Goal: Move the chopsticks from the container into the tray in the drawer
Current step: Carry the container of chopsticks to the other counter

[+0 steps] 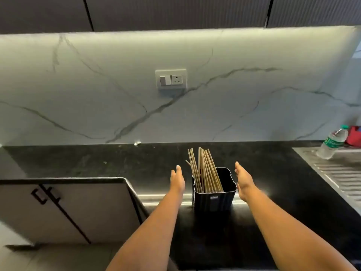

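Observation:
A black square container [214, 198] stands on the dark countertop [117, 161] near its front edge. Several tan chopsticks [204, 171] stick up out of it, leaning to the left. My left hand [177, 180] is stretched out flat just left of the container, holding nothing. On the container's right side my right hand [244, 181] is also flat and empty, close to the rim. Neither hand touches the container or the chopsticks. No drawer or tray is in view.
A steel sink drainboard [338, 173] lies at the right, with a plastic water bottle [332, 142] and a red object [354, 135] behind it. A wall socket [171, 80] sits on the marble backsplash. White cabinet doors with a black handle [46, 195] are at lower left.

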A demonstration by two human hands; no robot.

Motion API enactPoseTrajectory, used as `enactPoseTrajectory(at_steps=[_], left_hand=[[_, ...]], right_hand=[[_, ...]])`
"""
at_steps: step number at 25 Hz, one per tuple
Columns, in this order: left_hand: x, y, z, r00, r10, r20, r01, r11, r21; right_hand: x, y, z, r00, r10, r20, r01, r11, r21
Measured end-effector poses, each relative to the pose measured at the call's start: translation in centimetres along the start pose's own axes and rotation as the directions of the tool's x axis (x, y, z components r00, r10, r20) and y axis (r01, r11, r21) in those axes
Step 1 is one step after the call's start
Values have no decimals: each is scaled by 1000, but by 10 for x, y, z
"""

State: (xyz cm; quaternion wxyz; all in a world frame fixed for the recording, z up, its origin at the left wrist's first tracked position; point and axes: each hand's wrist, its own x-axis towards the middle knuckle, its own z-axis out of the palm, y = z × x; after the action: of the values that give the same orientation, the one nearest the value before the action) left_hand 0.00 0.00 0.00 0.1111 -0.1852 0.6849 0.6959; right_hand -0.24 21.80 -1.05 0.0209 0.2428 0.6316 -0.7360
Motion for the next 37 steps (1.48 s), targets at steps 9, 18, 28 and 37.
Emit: enactPoseTrajectory(at_steps=[9,18,28,37], left_hand=[[21,-44,34,948,-179,264,259,916,-307],[8,-34,-7,977,-123,176,183,907,-379],[-110,-56,-153,927,-77,-366,-124,860,-496],[-333,-155,-252,542,-143,-828,-388,832,-397]], right_hand=[[10,27,4,978,75,192,-102,986,133],[-3,28,44,971,40,234,-69,991,118],[-98,47,187,807,106,580,-48,992,-114],[-308,142,276,380,368,848,37,910,-412]])
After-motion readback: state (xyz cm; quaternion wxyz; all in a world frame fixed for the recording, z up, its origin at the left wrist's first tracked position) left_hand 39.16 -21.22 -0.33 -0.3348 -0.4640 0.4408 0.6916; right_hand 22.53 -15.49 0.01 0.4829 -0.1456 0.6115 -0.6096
